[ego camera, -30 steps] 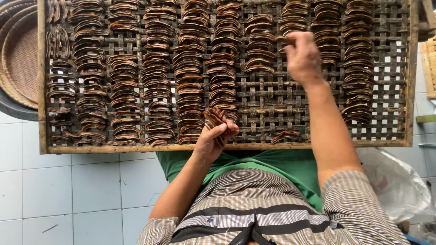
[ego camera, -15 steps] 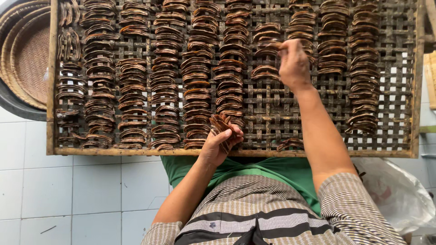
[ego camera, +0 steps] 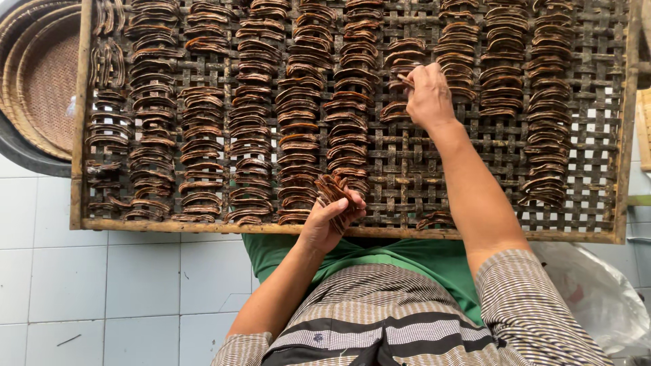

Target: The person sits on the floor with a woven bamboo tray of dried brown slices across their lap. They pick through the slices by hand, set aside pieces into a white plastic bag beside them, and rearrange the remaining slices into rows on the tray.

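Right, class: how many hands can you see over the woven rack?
2. The left hand holds a bundle of curved brown strips at the woven rack's near edge; the right hand, farther up, pinches one strip. No others show.

Short striped brown-and-cream sleeves [ego camera: 536, 305], a darker banded front, and seemingly a green apron [ego camera: 407, 261] beneath.

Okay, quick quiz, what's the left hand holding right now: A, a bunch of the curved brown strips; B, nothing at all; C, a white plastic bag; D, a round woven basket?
A: the left hand grips a small bunch of curved brown strips at the near edge of the woven drying rack.
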